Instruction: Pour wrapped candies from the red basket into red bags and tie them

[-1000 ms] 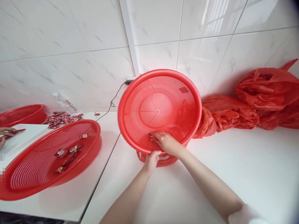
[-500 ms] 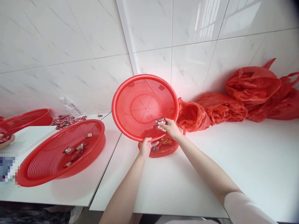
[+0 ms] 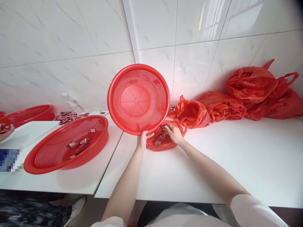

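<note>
My left hand grips the lower rim of a red perforated plastic basket, which is tilted up with its inside toward me and no packets in it. My right hand is at the mouth of a red plastic bag just below the basket. Its fingers are pinched on a small dark red packet, partly hidden by the hand and bag. More small red packets show inside that bag, which bears printed characters.
At left, another red basket holds several small packets. Behind it lie a packet pile and a clear bottle. Filled red bags line the wall at right. Another person's hand is at the far left.
My right hand has moved from inside the basket's lower rim down to the bag, carrying the packet. The basket has shifted up and left, uncovering more of the bag.
</note>
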Motion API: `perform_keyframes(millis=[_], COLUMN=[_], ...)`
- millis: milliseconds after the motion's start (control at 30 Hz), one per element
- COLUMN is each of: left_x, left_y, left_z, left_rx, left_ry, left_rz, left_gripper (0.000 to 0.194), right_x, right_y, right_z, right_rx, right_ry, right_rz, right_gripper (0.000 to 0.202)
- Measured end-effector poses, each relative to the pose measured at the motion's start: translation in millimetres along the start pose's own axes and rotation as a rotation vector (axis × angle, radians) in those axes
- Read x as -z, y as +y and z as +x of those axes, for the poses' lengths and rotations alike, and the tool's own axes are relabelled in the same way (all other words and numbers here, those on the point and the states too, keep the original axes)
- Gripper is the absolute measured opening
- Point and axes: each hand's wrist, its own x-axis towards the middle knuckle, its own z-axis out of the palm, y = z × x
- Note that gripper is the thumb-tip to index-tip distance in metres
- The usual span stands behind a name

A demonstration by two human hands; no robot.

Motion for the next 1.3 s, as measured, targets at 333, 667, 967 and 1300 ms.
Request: perform_keyframes(millis=[333, 667, 967, 1300], left_x=[-5.9, 34.4, 47.0, 0.9], left_y=[13, 69, 69, 14], left_z=[-10, 11, 18, -12], left_rx=[0.043, -0.297, -0.477, -0.534], left_ry=[-0.105, 0.635, 0.744, 0.213], left_rz=[0.012, 0.053, 0.099, 0.306], left_gripper=[0.029, 0.039, 0.023, 0.027], right_x=[-3, 58, 71, 45], right_y=[-2, -60, -106, -149], right_z=[-2, 23, 19, -8], right_rx=[0.008, -0.074, -0.057, -0.185], right_ry=[0.086, 0.326, 0.240, -0.349], right_rz=[0.241, 0.921, 0.926, 1.076], right_gripper=[0.051, 0.032, 0.026, 0.020])
